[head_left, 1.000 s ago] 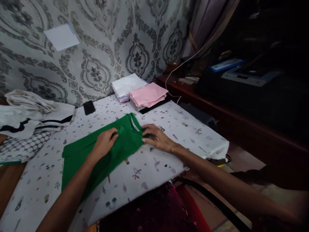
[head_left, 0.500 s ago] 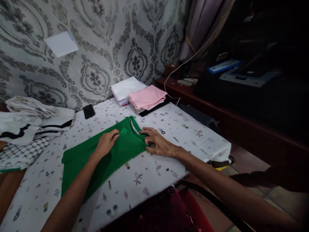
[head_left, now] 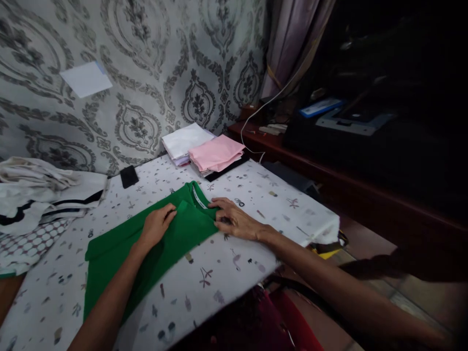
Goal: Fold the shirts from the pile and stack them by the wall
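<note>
A green T-shirt (head_left: 183,224) lies partly folded on a table covered in printed white cloth, its neckline with a pale inner neck band facing the far right. My left hand (head_left: 157,225) rests on the middle of the shirt, thumb and fingers closed on a fold of its cloth. At the shirt's right end, beside the neckline, my right hand (head_left: 236,220) has its fingers curled on the fabric edge. The left forearm hides part of the shirt's near left side.
Folded white cloths (head_left: 188,141) and a folded pink cloth (head_left: 216,152) are stacked at the table's back edge. A dark phone (head_left: 129,176) lies left of them. Rumpled white garments (head_left: 40,195) heap at the far left. A dark red wooden surface (head_left: 278,141) stands beyond the right side.
The view has shifted slightly, so most things appear a little lower and further left. Both hands keep nearly the same places on the green T-shirt.
</note>
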{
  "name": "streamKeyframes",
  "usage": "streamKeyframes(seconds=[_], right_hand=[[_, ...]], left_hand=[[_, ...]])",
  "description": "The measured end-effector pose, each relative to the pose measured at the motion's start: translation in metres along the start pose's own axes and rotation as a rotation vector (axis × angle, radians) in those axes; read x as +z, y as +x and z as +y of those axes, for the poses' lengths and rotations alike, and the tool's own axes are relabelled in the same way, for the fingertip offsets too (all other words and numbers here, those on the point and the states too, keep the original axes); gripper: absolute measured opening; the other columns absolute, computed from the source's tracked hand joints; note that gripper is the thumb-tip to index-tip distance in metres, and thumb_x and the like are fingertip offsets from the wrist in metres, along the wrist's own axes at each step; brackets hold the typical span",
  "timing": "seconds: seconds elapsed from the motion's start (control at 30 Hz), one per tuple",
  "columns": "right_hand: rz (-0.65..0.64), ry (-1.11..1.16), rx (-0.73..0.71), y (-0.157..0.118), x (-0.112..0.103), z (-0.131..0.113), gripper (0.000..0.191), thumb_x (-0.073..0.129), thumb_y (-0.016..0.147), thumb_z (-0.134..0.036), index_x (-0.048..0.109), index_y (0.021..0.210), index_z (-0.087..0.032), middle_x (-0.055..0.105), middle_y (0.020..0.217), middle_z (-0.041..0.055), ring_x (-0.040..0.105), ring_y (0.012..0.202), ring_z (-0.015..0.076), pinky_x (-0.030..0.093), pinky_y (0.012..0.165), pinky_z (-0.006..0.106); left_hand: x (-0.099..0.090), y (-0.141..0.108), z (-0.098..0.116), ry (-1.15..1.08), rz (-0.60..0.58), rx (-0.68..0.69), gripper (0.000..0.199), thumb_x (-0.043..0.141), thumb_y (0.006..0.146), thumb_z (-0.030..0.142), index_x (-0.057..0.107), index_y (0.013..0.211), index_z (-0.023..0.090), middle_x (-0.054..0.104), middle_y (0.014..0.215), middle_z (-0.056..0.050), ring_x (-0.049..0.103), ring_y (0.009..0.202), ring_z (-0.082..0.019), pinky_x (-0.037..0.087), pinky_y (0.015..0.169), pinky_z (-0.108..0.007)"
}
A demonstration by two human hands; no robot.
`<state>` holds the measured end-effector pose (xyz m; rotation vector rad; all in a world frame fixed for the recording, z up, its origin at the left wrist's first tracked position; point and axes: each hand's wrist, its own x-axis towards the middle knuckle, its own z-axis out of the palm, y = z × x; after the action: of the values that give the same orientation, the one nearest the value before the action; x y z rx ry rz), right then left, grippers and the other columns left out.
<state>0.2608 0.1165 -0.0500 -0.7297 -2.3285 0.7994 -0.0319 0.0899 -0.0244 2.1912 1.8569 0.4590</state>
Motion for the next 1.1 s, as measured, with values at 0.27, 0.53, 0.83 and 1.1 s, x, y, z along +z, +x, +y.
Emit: streamKeyframes(seconds=[0.27,0.53,0.83,1.1], right_hand=[[0.241,0.221,0.15,-0.004,-0.006,0.008,0.036,0.039,0.099,-0.035,0.067,0.08,-0.022,0.068,0.117,0.0068,0.061,0.113,0.0213,0.045,0.105,0.046],[0.123,0.096,0.067,-0.003,0.002,0.001,0.017,0.072,0.083,-0.033,0.064,0.072,-0.021,0.062,0.128,0.0069,0.048,0.131,0.0246,0.042,0.108,0.048],[0.129,-0.148,-0.061,0.006,0.007,-0.019,0.007,0.06,0.088,-0.026,0.061,0.088,-0.019,0.056,0.134,0.0141,0.047,0.13,0.0301,0.041,0.105,0.055],[-0.074,-0.269,-0.19,0.073,0.065,-0.05,0.012,0.053,0.093,-0.016,0.063,0.087,-0.016,0.06,0.098,0.0098,0.054,0.099,0.0229,0.049,0.091,0.039]], left_hand=[[-0.001,-0.002,-0.001,-0.026,0.003,0.004,0.028,0.042,0.091,0.046,0.06,0.091,0.024,0.055,0.064,0.003,0.051,0.06,-0.017,0.033,0.06,-0.027],[-0.001,-0.001,0.0,-0.041,0.01,-0.011,0.029,0.043,0.089,0.047,0.061,0.09,0.024,0.051,0.061,0.004,0.049,0.058,-0.016,0.033,0.059,-0.026],[0.002,0.0,0.001,-0.023,0.005,-0.024,0.026,0.042,0.092,0.042,0.059,0.089,0.023,0.056,0.066,0.002,0.051,0.062,-0.017,0.03,0.06,-0.027],[-0.011,-0.005,-0.012,-0.136,-0.043,0.011,0.033,0.035,0.096,0.043,0.053,0.078,0.022,0.06,0.074,0.0,0.056,0.072,-0.018,0.04,0.068,-0.028]])
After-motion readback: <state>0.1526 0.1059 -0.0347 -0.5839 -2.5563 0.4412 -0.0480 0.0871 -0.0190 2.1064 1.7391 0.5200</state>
